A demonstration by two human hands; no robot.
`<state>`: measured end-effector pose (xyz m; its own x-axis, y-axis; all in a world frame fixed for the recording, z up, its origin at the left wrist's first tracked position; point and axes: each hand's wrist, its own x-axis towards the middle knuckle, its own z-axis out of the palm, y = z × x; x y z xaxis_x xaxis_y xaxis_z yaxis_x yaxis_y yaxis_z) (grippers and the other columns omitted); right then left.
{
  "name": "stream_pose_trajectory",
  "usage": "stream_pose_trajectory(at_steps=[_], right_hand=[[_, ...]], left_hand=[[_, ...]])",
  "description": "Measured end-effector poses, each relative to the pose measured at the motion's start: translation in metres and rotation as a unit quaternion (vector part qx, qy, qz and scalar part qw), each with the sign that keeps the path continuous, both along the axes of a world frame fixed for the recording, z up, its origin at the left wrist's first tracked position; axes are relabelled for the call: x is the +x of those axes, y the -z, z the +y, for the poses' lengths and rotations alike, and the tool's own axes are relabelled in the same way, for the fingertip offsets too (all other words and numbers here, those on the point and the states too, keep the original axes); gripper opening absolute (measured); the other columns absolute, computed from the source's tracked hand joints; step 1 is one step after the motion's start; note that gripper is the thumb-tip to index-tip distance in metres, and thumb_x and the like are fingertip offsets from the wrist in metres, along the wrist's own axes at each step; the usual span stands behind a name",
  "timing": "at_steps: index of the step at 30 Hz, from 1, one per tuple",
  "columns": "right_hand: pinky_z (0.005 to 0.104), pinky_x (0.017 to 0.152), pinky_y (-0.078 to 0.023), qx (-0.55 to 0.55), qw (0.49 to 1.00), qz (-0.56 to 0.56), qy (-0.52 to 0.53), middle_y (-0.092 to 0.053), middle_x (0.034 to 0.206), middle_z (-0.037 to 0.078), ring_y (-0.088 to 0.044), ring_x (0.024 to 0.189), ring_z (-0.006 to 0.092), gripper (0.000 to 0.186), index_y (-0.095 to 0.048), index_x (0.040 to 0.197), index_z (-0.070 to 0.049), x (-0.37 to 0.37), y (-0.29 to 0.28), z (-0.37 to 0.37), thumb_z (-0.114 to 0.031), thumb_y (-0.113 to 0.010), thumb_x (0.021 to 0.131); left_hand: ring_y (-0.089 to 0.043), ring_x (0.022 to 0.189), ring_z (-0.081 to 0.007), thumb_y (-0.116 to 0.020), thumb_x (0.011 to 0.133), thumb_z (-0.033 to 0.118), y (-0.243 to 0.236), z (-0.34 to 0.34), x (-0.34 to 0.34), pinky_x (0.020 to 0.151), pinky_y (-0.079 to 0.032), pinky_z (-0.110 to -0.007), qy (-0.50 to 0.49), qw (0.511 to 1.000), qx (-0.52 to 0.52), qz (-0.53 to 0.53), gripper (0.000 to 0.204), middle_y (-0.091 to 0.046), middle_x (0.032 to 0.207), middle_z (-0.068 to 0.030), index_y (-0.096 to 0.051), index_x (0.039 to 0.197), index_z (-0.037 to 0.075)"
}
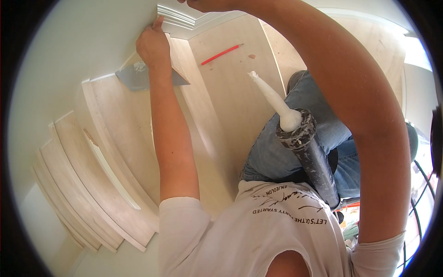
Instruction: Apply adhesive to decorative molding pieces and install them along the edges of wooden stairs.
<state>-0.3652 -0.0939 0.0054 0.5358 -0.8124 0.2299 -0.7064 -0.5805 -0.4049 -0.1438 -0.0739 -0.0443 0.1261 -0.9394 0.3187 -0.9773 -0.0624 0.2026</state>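
Observation:
My left hand (152,41) is at the upper left, fingers curled and one fingertip on the end of a white grooved moulding (176,16) along the wall. My right hand (207,4) reaches the top edge by that moulding, mostly cropped, so its grip is hidden. Behind my left forearm a grey scraper blade (131,78) with white paste lies on a step. A caulking gun (314,166) with a paste-smeared black collar and long white nozzle (272,97) angles up between my arms, by my bent jeans-clad legs.
Pale wooden stairs (106,157) descend along the white wall (55,83) on the left, with a thin white strip (115,175) on one. A red pencil (220,54) and a small chip (252,56) lie on the upper board. Black cables (415,207) hang at the right.

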Motion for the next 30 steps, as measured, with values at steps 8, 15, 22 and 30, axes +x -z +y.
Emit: stream_pose_trajectory(at_steps=[8, 15, 22, 30], right_hand=[[0.0422, 0.076, -0.058, 0.019, 1.0, -0.002, 0.016, -0.073, 0.092, 0.02, -0.072, 0.086, 0.033, 0.016, -0.071, 0.1, -0.001, -0.009, -0.01, 0.003, -0.009, -0.061, 0.09], [0.0438, 0.083, -0.056, -0.002, 0.998, -0.054, 0.027, -0.073, 0.095, 0.018, -0.072, 0.089, 0.0327, 0.018, -0.071, 0.101, -0.001, -0.029, -0.028, 0.006, -0.008, -0.059, 0.09], [0.0355, 0.073, -0.057, 0.087, 0.985, -0.118, 0.091, -0.072, 0.086, 0.017, -0.071, 0.08, 0.0226, 0.02, -0.07, 0.104, 0.001, -0.075, -0.096, 0.064, -0.007, -0.058, 0.091], [0.0264, 0.075, -0.052, 0.125, 0.948, -0.208, 0.204, -0.071, 0.088, 0.008, -0.067, 0.081, 0.0133, 0.02, -0.069, 0.113, -0.001, -0.168, -0.072, 0.25, 0.0, -0.06, 0.095]], left_hand=[[-0.068, 0.082, -0.0421, -0.052, 0.1, 0.049, -0.005, 0.005, -0.002, 0.078, -0.053, -0.047, -0.005, 0.999, 0.03, -0.01, 0.061, -0.07, 0.083, -0.0257, -0.071, 0.08, -0.006], [-0.067, 0.085, -0.0401, -0.046, 0.102, 0.052, -0.013, 0.01, 0.002, 0.08, -0.051, -0.046, 0.006, 0.996, 0.083, -0.042, 0.067, -0.07, 0.083, -0.0229, -0.07, 0.08, -0.006], [-0.066, 0.093, -0.0377, -0.048, 0.102, 0.046, -0.04, 0.036, -0.001, 0.084, -0.051, -0.044, -0.036, 0.991, 0.119, 0.039, 0.055, -0.071, 0.096, -0.0216, -0.072, 0.093, -0.003], [-0.066, 0.105, -0.0337, -0.059, 0.098, 0.033, -0.067, 0.1, 0.053, 0.092, -0.05, -0.039, 0.046, 0.99, 0.128, 0.049, 0.04, -0.069, 0.117, -0.0173, -0.069, 0.115, -0.001]])
